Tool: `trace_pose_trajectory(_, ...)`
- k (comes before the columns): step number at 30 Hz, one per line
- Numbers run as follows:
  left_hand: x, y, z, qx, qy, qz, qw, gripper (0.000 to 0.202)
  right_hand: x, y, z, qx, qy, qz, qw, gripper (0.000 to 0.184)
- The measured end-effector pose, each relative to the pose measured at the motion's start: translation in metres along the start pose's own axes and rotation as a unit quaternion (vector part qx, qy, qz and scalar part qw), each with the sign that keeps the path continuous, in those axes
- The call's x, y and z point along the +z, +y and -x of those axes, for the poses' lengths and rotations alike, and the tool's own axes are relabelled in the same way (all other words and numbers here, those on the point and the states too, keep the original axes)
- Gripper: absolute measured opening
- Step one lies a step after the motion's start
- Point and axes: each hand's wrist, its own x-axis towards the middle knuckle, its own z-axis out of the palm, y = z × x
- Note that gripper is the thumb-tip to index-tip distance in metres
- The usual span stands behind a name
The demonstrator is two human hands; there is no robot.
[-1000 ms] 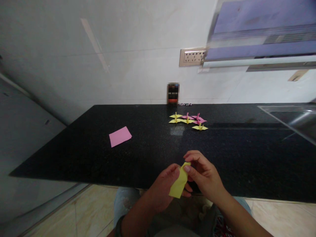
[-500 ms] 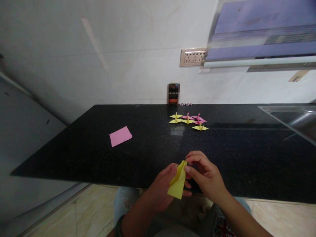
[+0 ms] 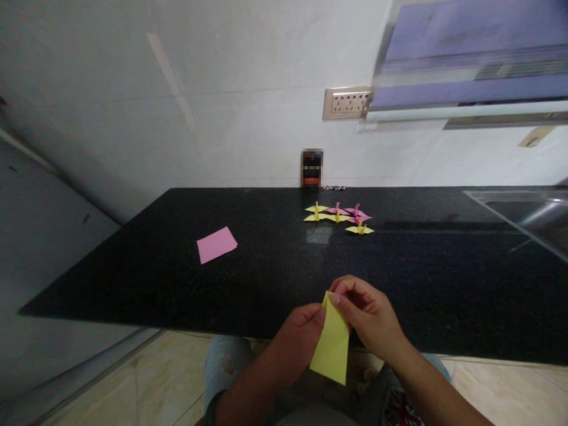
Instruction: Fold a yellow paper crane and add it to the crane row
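Note:
A folded piece of yellow paper is held between both hands at the counter's front edge, its wide end hanging toward me. My left hand grips its left side, thumb on the upper part. With thumb and fingers, my right hand pinches the narrow top corner. Farther back on the counter stand several small folded paper cranes, among them a yellow crane in front and a pink crane behind. A pink paper sheet or small stack lies to the left.
The black counter runs along a tiled wall. A blurred dark box-like object stands at the wall, a small beaded string beside it. At the right is a sink. A socket panel sits on the wall.
The yellow paper has gone from partly opened, its inside showing, to a flatter shape facing me. Its lower end has swung right and down, and my left fingers have shifted behind it.

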Motion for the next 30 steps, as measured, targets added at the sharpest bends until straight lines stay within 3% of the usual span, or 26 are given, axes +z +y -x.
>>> trace_pose_trajectory(11, 0.0033, 0.0018, 0.0012, 0.054, 0.085, -0.024, 0.995, 0.032, 0.001, -0.0013, 0.0028, 0.008, 0.002, 0.001, 1.0, 0.014)
trace_pose_trajectory(17, 0.0053, 0.003, 0.0045, 0.09, 0.125, -0.11, 0.982, 0.026, 0.0013, -0.0029, 0.0042, 0.001, -0.009, -0.008, 1.0, 0.013)
trace_pose_trajectory(30, 0.0049, 0.0053, 0.0065, 0.089, 0.123, -0.162, 0.975, 0.024, -0.0013, -0.0027, 0.002, 0.041, -0.031, 0.001, 0.999, 0.014)
